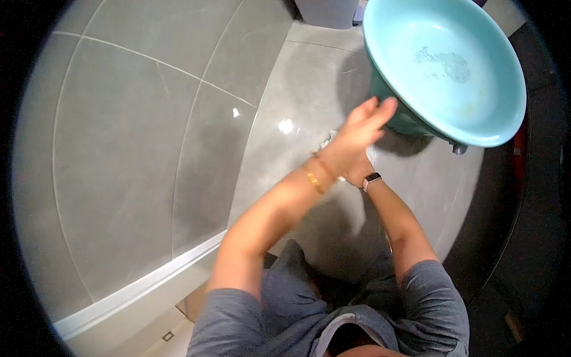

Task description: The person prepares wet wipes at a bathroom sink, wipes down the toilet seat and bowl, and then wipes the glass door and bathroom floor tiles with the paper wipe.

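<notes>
My left hand [364, 126], with a gold bracelet at its wrist, reaches across above my right hand. Its fingers are apart, slightly blurred, and overlap the near side of a light turquoise basin [458, 107]; whether they touch it I cannot tell. Below it, my right hand [357, 169], with a watch at the wrist, is low over the grey floor [279, 160]. A white cloth [327, 139] shows on both sides of that hand, which seems to hold it. The left hand and wrist hide most of the right hand's fingers.
Large grey tiles [125, 149] cover the wall on the left, with a white ledge [143, 276] at lower left. A grey bin-like object [326, 13] stands at the far end. Dark furniture [505, 196] lines the right side.
</notes>
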Demonstrator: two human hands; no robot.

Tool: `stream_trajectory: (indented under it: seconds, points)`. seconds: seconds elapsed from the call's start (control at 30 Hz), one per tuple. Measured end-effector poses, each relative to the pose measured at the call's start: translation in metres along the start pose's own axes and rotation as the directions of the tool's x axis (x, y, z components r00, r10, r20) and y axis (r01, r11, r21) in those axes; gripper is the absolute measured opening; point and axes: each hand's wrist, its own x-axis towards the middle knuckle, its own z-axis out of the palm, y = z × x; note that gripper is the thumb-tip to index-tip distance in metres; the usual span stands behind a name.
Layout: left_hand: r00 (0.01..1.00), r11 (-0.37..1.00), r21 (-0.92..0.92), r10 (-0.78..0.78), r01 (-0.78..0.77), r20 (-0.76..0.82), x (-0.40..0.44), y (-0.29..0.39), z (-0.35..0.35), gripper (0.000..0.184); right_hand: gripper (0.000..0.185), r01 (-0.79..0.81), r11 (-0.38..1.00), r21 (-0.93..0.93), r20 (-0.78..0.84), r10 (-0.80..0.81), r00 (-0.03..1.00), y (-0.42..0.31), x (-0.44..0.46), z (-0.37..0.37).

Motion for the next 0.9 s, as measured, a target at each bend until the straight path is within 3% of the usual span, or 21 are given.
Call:
stream_trajectory:
  seconds: [0.03, 0.07, 0.1, 0.13, 0.17, 0.2, 0.3, 0.37, 0.5, 0.6, 0.67, 0.73, 0.83, 0.9]
  points:
    - [0.999, 0.955, 0.292, 0.048, -0.048, 0.007, 0.008, -0.024, -0.043, 0.065, 0.061, 0.034, 0.976, -0.216, 0.100, -0.013, 0.995, 0.002, -0.004, 0.002]
    - [0.995, 0.825, 0.557, 0.092, -0.092, 0.029, 0.021, -0.052, -0.108, 0.062, 0.058, -0.002, 0.987, -0.159, 0.072, 0.014, 0.997, 0.007, 0.006, 0.019]
    - [0.945, 0.480, 0.855, 0.326, -0.197, 0.035, 0.019, -0.082, -0.161, 0.058, 0.058, -0.016, 0.987, -0.162, 0.087, 0.030, 0.996, 0.008, 0.010, 0.025]
    - [0.974, 0.194, 0.981, 0.217, 0.021, -0.064, 0.019, -0.109, -0.221, 0.065, 0.059, -0.123, 0.979, -0.162, 0.027, 0.129, 0.991, 0.008, 0.021, 0.024]
    - [0.967, -0.092, 0.967, -0.071, 0.236, -0.243, 0.014, -0.110, -0.259, 0.075, 0.060, -0.229, 0.961, -0.156, -0.034, 0.226, 0.973, 0.005, 0.032, 0.020]
    - [0.949, -0.478, 0.822, 0.099, 0.309, -0.299, -0.009, -0.120, -0.281, 0.087, 0.061, -0.293, 0.945, -0.148, -0.024, 0.292, 0.956, -0.003, 0.036, 0.011]
    - [0.922, -0.473, 0.817, -0.022, 0.330, -0.385, -0.014, -0.134, -0.318, 0.100, 0.062, -0.328, 0.934, -0.143, -0.112, 0.314, 0.943, 0.024, 0.067, 0.017]
    - [0.907, -0.681, 0.661, 0.013, 0.316, -0.420, 0.004, -0.157, -0.329, 0.098, 0.064, -0.344, 0.920, -0.186, -0.168, 0.315, 0.934, 0.045, 0.103, 0.017]
    - [0.937, -0.683, 0.689, -0.020, 0.243, -0.350, 0.007, -0.143, -0.325, 0.091, 0.068, -0.445, 0.854, -0.271, -0.361, 0.338, 0.869, 0.097, 0.178, 0.023]
    - [0.964, -0.662, 0.722, 0.006, 0.204, -0.266, 0.004, -0.135, -0.313, 0.079, 0.067, -0.523, 0.809, -0.269, -0.356, 0.421, 0.834, 0.115, 0.212, 0.005]
    - [0.959, -0.590, 0.799, -0.144, 0.116, -0.246, -0.007, -0.131, -0.319, 0.064, 0.066, -0.545, 0.793, -0.272, -0.333, 0.453, 0.827, 0.121, 0.240, -0.010]
    - [0.953, -0.588, 0.807, -0.212, 0.053, -0.217, -0.053, -0.150, -0.327, 0.054, 0.066, -0.628, 0.747, -0.219, -0.373, 0.530, 0.761, 0.084, 0.208, 0.023]
    - [0.915, -0.602, 0.792, -0.256, 0.102, -0.313, -0.051, -0.222, -0.318, 0.045, 0.067, -0.690, 0.709, -0.147, -0.368, 0.608, 0.704, 0.110, 0.230, 0.007]
    - [0.907, -0.534, 0.823, -0.220, 0.197, -0.360, -0.068, -0.268, -0.303, 0.041, 0.067, -0.700, 0.696, -0.162, -0.360, 0.619, 0.699, 0.108, 0.237, 0.010]
